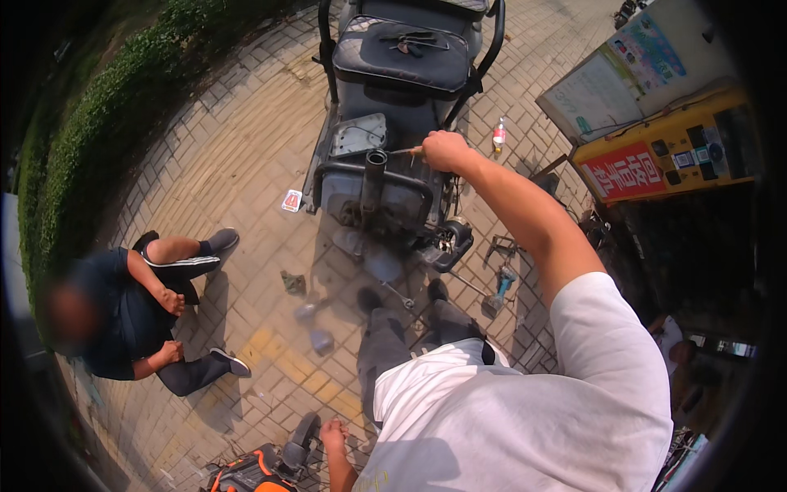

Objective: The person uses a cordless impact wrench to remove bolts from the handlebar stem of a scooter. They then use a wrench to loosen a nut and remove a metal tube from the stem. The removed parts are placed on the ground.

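Note:
My right hand (445,151) is closed on a slim tool with a tan handle (416,151), pointing left toward the top of an upright dark metal tube (375,184). The tube stands on the rear of a dark vehicle (347,102), beside a silver plate (358,135) and a curved black bar. My left hand (334,435) hangs low at the bottom of the view, fingers loosely bent and apart, with nothing visible in them, near an orange-and-black machine (264,471). The vehicle has a padded seat (402,51) with small dark items lying on it.
A person (135,320) in dark clothes sits low at left beside a hedge (70,156). A bottle (498,135), a teal power tool (498,291) and metal parts lie on the paving (262,98). A yellow machine (660,148) stands right; another person (672,353) is partly visible behind my arm.

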Motion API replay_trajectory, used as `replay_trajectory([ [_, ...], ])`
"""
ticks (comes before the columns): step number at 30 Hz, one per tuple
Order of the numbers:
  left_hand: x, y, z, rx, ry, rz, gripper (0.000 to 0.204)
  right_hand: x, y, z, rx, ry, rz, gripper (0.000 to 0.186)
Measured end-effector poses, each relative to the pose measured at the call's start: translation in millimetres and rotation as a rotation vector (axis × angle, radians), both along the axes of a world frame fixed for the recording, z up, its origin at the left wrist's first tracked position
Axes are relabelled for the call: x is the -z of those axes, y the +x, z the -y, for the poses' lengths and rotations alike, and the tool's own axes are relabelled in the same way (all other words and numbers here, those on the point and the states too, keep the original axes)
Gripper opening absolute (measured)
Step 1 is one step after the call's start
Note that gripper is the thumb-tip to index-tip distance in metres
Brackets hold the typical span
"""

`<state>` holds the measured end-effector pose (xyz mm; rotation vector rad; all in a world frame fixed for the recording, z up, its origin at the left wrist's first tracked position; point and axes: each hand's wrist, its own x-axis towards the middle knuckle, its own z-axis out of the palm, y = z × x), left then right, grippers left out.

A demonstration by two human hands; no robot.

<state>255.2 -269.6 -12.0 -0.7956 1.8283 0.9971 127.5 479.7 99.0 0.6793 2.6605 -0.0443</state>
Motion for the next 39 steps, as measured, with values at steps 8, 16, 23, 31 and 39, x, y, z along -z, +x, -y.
replay_trajectory([
  [8, 15.0, -56.5, -7.8, 0.056, 0.045, 0.053, 0.019, -28.3, 26.2, 25.3, 0.074, -0.053, -0.136, 0.027],
  [16, 24.8, -115.3, -30.9, 0.296, 0.050, 0.091, 0.020, -35.8, 203.4, 114.6, 0.699, -0.444, -0.348, 0.031],
  [23, 27.4, -162.8, -91.1, 0.736, 0.010, 0.086, 0.026, -42.3, 386.6, 241.9, 1.291, -0.644, -0.759, 0.030],
  [31, 22.2, -122.9, -243.5, 1.156, 0.109, -0.137, 0.022, -11.7, 608.9, 410.0, 1.732, -0.608, -1.126, 0.033],
  [39, 61.0, 80.9, -337.0, 1.604, 0.160, -0.010, 0.021, 67.7, 770.0, 593.5, 2.397, -0.429, -1.276, 0.036],
])
